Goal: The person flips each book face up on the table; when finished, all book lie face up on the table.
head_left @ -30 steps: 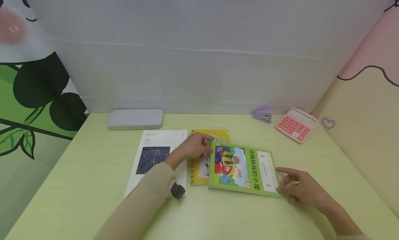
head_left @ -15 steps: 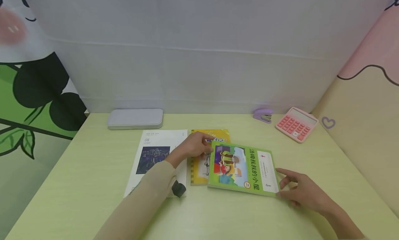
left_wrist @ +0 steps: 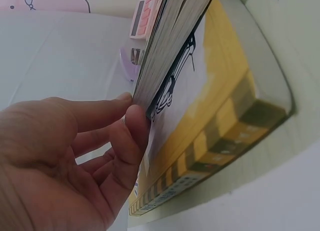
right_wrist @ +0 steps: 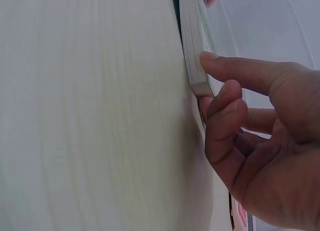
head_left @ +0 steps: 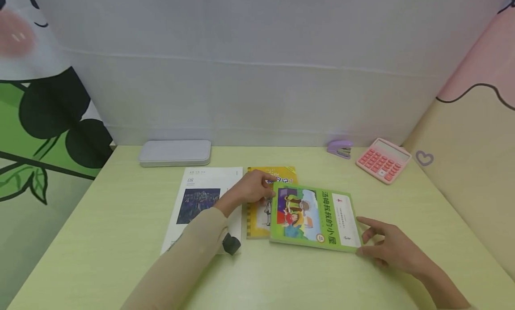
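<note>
A green picture-cover book (head_left: 314, 218) lies at a slight slant, its left part over a yellow book (head_left: 257, 220). My left hand (head_left: 253, 187) holds the green book near its upper left corner. In the left wrist view, that hand's thumb and curled fingers (left_wrist: 136, 123) meet at the edge of the green book's pages, above the yellow cover. At the opposite end, my right hand (head_left: 392, 249) holds the lower right corner. The right wrist view shows one fingertip (right_wrist: 210, 56) against the page block, with other fingers curled at the corner.
A white magazine (head_left: 199, 205) lies partly under my left forearm. Along the back of the table stand a pale case (head_left: 175, 152), a purple stapler (head_left: 339, 149) and a pink calculator (head_left: 383, 161). A white wall covering (head_left: 257, 99) rises behind them.
Over the last second, my right thumb has shifted very slightly at the green book's lower right corner. Both hands and the books otherwise stay in place.
</note>
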Tool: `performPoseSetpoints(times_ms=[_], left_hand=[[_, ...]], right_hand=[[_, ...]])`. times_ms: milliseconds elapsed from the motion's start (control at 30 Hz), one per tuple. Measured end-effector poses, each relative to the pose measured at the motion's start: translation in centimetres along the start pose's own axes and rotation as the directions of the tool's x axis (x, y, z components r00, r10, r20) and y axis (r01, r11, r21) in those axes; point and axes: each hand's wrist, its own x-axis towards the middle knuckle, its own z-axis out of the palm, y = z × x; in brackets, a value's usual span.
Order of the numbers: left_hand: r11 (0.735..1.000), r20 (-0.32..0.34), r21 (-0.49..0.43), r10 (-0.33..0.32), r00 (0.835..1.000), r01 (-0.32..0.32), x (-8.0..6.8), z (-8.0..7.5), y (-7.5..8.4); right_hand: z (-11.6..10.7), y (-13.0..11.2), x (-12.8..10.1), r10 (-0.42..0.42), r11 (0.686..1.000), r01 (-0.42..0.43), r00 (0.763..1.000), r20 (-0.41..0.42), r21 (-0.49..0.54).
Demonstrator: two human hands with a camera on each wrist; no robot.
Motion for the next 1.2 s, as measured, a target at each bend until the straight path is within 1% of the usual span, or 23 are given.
performPoseSetpoints(times_ms=[133, 433, 600, 733, 1033, 1200], left_hand=[[1.000, 0.000, 0.012, -0.004, 1.000, 0.004, -0.2, 0.0, 0.2], [1.000, -0.005, 0.027, -0.011, 1.000, 0.011, -0.9, 0.2, 0.5], [0.999, -0.012, 0.015, -0.028, 1.000, 0.028, -1.1, 0.4, 0.5], [0.999, -0.011, 0.006, -0.040, 0.999, 0.040, -1.3, 0.5, 0.4], [0.999, -0.016, 0.027, -0.035, 0.999, 0.035, -1.6, 0.6, 0.3], [0.999, -0.011, 0.035, -0.036, 0.999, 0.036, -1.7, 0.6, 0.3]], right_hand=[[-0.3, 0.1, 0.1, 0.008, 1.000, -0.008, 1.000, -0.005, -0.011], [-1.4, 0.4, 0.5, -0.043, 0.998, 0.042, 0.999, -0.018, -0.053], [-1.8, 0.5, 0.8, -0.049, 0.996, 0.048, 0.999, -0.011, -0.069], [-2.2, 0.5, 1.2, -0.035, 0.996, 0.033, 0.999, -0.015, -0.086], [-3.2, 0.5, 2.1, 0.007, 0.994, -0.011, 0.999, -0.034, -0.106], [-3.8, 0.8, 2.7, -0.006, 0.990, -0.001, 0.999, -0.048, -0.143]])
